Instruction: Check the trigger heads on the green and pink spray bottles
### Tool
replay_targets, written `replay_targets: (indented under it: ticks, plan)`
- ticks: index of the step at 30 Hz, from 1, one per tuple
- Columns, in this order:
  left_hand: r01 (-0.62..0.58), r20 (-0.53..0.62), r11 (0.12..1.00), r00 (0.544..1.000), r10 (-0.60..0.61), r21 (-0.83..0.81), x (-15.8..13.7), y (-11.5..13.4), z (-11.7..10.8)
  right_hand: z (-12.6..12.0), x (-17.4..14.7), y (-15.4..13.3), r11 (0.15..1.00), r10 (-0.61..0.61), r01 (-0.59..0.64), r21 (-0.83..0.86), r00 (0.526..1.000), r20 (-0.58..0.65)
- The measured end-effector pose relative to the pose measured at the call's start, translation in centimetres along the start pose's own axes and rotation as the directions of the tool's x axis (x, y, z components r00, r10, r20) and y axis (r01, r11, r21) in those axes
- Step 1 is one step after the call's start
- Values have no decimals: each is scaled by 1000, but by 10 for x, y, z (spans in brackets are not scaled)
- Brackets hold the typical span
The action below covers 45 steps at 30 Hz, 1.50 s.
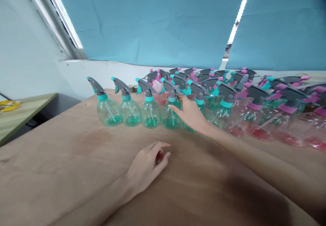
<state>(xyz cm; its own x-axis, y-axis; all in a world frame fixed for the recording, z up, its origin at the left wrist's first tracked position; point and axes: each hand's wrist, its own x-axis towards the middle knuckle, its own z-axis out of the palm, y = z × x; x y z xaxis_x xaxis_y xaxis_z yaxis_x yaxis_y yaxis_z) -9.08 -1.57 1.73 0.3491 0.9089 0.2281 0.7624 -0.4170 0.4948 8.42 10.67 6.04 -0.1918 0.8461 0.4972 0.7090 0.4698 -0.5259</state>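
Observation:
My right hand reaches into a front row of spray bottles. Its thumb lies across the front of a green spray bottle just below the neck, and the fingers go round behind it. This bottle stands upright, with a grey trigger head and a turquoise collar. My left hand is over the bare wood in front of the row, with nothing in it; its fingers are loosely curved and apart from the thumb. Left of the held bottle stand three more green ones, the nearest being a green spray bottle. Another green bottle is partly hidden behind my right hand.
Pink-collared clear spray bottles continue the row rightward, with several more crowded behind. The wooden table ends at left. Beyond it stands a lower wooden surface with a yellow item. A blue sheet hangs behind.

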Motion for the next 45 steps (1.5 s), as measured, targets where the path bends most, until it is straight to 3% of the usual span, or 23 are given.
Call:
replay_targets:
  ticks: [5,9,11,14,17,20,23,27,34,37,45]
  plan:
    - [5,4,1000,1000,-5,7,1,2,-3,-16,-20,-4,1000,2,-2,20,1000,4]
    - [-15,-2,1000,1000,15,-7,0,1,-5,-46,-45,-10,998,-11,8,57,998,54]
    - [-19,-2,1000,1000,19,-14,0,0,-5,-65,-53,-11,998,-33,32,57,999,19]
    - [-27,-5,999,1000,27,-21,0,-3,-6,-91,-50,-8,986,-134,117,-120,981,-144]
    - [-17,-15,1000,1000,17,-15,3,-5,-7,-105,-33,-3,954,-151,86,-287,965,-213]
    - [-2,-34,1000,999,1,-10,5,-6,-9,-104,-8,2,926,-101,9,-377,969,-225]
    - [0,-46,1000,999,0,-4,6,-7,-10,-93,10,5,907,-3,-53,-418,991,-131]
    - [-10,-47,1000,999,10,0,6,-8,-11,-82,18,5,878,27,-48,-476,998,-51]
    - [-15,-43,999,999,13,-50,5,-8,-9,-91,9,1,875,-6,1,-484,1000,-10]
    - [-33,-111,996,994,25,-78,5,-4,-1,-96,1,-4,892,-26,37,-450,999,30]
    - [-91,-65,988,994,84,-125,31,34,25,-115,-37,-17,966,-47,62,-250,997,65]
